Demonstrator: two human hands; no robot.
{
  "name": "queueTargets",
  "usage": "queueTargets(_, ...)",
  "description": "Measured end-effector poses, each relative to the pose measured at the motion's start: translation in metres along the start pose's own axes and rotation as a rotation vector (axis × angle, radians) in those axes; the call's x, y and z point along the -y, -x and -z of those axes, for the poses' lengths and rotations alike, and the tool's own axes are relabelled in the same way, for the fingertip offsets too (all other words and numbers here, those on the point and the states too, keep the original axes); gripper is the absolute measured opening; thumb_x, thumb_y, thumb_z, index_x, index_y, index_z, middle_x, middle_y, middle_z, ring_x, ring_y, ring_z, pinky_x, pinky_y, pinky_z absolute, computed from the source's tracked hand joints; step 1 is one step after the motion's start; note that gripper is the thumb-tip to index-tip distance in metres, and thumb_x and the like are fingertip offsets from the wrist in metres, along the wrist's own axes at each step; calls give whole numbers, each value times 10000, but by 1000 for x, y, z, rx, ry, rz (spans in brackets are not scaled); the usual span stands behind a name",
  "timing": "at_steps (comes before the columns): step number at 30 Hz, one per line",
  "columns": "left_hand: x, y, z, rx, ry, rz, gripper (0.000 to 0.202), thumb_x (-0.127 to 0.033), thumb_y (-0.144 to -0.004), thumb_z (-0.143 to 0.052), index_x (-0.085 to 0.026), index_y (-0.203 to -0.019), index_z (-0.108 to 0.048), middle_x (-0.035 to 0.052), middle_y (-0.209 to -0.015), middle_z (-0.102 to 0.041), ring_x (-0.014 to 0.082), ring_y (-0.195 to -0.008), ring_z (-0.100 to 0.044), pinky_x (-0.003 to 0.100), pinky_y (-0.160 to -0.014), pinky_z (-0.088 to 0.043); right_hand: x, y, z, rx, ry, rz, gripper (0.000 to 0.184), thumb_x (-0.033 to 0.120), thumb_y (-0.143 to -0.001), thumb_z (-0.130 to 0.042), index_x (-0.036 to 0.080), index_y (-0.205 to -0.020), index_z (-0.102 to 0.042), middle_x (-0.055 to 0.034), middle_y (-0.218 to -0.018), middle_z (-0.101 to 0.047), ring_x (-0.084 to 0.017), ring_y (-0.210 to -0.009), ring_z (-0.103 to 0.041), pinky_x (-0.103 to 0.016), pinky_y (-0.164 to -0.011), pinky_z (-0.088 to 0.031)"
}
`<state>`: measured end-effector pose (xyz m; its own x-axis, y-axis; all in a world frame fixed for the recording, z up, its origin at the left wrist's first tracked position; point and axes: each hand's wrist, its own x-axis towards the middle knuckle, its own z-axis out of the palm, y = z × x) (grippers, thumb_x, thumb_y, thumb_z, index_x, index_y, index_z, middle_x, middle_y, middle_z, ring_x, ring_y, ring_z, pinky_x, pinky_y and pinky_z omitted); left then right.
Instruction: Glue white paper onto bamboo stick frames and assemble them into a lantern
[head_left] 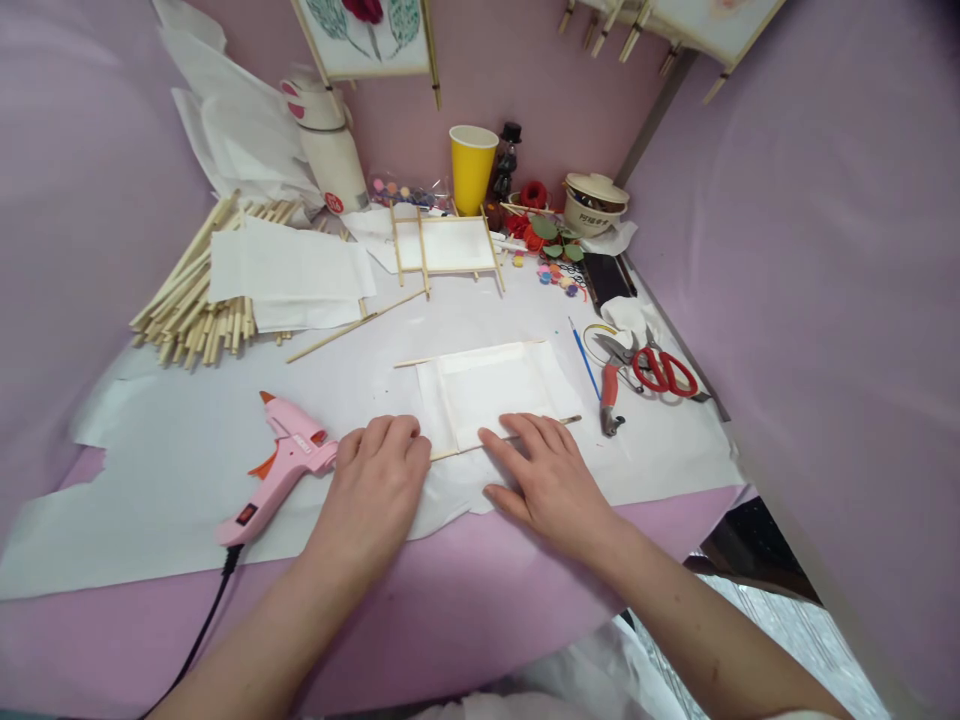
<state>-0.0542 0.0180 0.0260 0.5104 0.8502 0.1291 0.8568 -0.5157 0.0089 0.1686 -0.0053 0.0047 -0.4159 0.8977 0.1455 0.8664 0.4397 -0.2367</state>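
A sheet of white paper (495, 390) lies on the covered table, with thin wooden sticks along its far, left and near sides. My left hand (386, 470) is closed at the left end of the near wooden stick (469, 446); its fingertips are partly hidden. On the right, my right hand (551, 480) rests with fingers spread over the paper's near edge and that same stick. Just left of my left hand lies a pink glue gun (289, 455), its orange nozzle pointing away from me.
Behind are a pile of wooden sticks (199, 290), loose white sheets (289, 270), a finished stick frame (450, 245), a white bottle (330, 145) and a yellow cup (472, 170). To the right lie red-handled scissors (664, 370), pruning shears (611, 385) and a phone (606, 278).
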Motion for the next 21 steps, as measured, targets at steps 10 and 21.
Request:
queueTargets(10, -78, 13, -16, -161, 56, -257, 400, -239, -972, -460, -86, -1336, -529, 132, -1445, -504, 289, -1340, -433, 421, -1070, -376, -38, 44, 15, -333, -78, 66, 352, 130, -910, -516, 154, -1260, -549, -132, -1214, -601, -256, -1140, -524, -503, -1031, -397)
queueTargets(21, -81, -9, -34, -68, 58, -228, 700, -590, -860, -583, -87, -1345, -542, 159, -1501, -421, 311, -1395, -388, 464, -1140, -346, -45, 26, 9, -139, -5, 135, 373, 186, -959, -453, 109, -1314, -542, -121, -1301, -585, -240, -1219, -496, -479, -1139, -315)
